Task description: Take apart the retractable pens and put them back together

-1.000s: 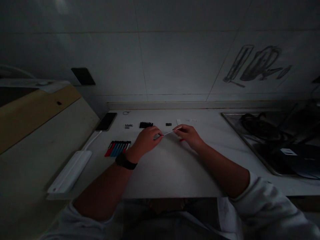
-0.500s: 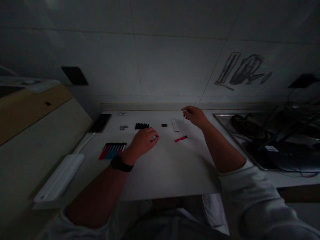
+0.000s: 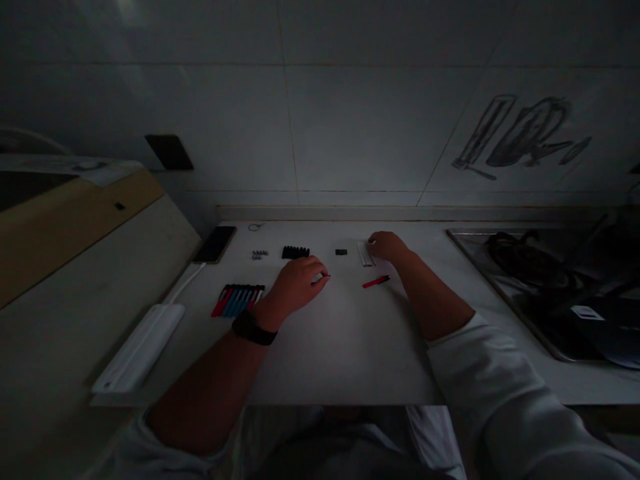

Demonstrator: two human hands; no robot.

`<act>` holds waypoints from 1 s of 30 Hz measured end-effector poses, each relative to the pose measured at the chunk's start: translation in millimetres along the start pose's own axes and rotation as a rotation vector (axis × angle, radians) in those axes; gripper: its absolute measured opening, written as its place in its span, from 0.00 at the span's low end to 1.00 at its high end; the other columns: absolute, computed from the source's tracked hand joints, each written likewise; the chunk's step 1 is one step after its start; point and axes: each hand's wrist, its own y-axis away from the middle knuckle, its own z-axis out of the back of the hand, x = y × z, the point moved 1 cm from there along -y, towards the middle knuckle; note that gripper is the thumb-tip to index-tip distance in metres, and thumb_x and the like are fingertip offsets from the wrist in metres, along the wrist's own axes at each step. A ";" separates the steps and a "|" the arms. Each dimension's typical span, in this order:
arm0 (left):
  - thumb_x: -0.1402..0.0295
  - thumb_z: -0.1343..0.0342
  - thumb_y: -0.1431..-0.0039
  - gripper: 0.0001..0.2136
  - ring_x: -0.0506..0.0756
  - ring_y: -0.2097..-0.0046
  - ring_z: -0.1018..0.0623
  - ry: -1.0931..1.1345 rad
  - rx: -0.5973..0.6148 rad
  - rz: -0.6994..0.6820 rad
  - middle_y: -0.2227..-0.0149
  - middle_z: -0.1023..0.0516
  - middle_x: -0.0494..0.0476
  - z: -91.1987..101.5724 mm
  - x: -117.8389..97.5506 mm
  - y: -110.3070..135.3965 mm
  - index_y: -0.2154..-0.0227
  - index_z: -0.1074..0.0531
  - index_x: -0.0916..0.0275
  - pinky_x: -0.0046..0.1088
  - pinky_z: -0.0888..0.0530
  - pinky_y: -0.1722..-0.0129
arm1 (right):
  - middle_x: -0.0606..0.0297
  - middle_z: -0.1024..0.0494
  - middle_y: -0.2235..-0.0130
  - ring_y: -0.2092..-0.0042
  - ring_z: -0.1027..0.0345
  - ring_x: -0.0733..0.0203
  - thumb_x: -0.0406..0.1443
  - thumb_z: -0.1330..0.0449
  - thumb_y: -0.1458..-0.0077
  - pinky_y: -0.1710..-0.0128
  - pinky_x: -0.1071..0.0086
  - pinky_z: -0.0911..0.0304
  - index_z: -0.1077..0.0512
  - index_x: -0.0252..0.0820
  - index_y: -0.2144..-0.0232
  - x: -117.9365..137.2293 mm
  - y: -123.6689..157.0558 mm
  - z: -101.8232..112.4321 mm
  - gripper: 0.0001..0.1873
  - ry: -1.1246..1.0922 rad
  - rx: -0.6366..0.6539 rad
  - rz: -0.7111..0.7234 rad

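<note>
My left hand (image 3: 299, 285), wearing a dark wristband, is closed in a pinch above the counter. A small, thin dark piece (image 3: 329, 275) pokes out from its fingertips, its kind too small to tell. My right hand (image 3: 389, 247) is down at the thin white sticks (image 3: 365, 255), fingers pinched on the far end of one; its fingertips are partly hidden. Just in front of that hand lies a red pen (image 3: 376, 281) with a dark end. Black pen parts (image 3: 296, 252) stand in a row beyond my left hand, beside small silvery pieces (image 3: 259, 255).
Red, blue and white pens (image 3: 237, 301) lie lined up left of my left hand. A small dark piece (image 3: 341, 252) lies mid-counter. Further left are a phone (image 3: 215, 245) and a white power strip (image 3: 139, 348). A metal-rimmed stove (image 3: 500, 293) bounds the right.
My right hand has come down with the white stick it held upright, onto the other white sticks. My left hand keeps its pinch. The whole view has shifted slightly.
</note>
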 end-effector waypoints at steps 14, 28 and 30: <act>0.67 0.38 0.35 0.03 0.55 0.60 0.20 0.288 -0.226 0.197 0.62 0.20 0.54 -2.2 5.2 -3.2 0.63 0.21 0.59 0.34 0.24 0.55 | 0.57 0.16 0.56 0.57 0.24 0.56 0.39 0.40 0.38 0.53 0.64 0.32 0.21 0.42 0.51 33.3 28.6 46.8 0.15 -0.454 -0.194 0.271; 0.61 0.34 0.40 0.08 0.55 0.60 0.18 0.621 -0.403 0.373 0.65 0.17 0.54 2.1 0.3 -5.9 0.67 0.21 0.59 0.35 0.22 0.54 | 0.64 0.20 0.65 0.63 0.28 0.61 0.46 0.34 0.43 0.60 0.68 0.34 0.22 0.42 0.64 104.7 66.4 45.8 0.13 -1.003 0.007 0.691; 0.59 0.34 0.40 0.09 0.55 0.61 0.18 0.614 -0.401 0.377 0.65 0.17 0.54 2.2 0.1 -6.0 0.67 0.22 0.59 0.35 0.21 0.54 | 0.64 0.20 0.65 0.62 0.27 0.61 0.46 0.33 0.44 0.60 0.67 0.33 0.22 0.42 0.64 104.9 66.3 45.0 0.14 -1.031 0.050 0.699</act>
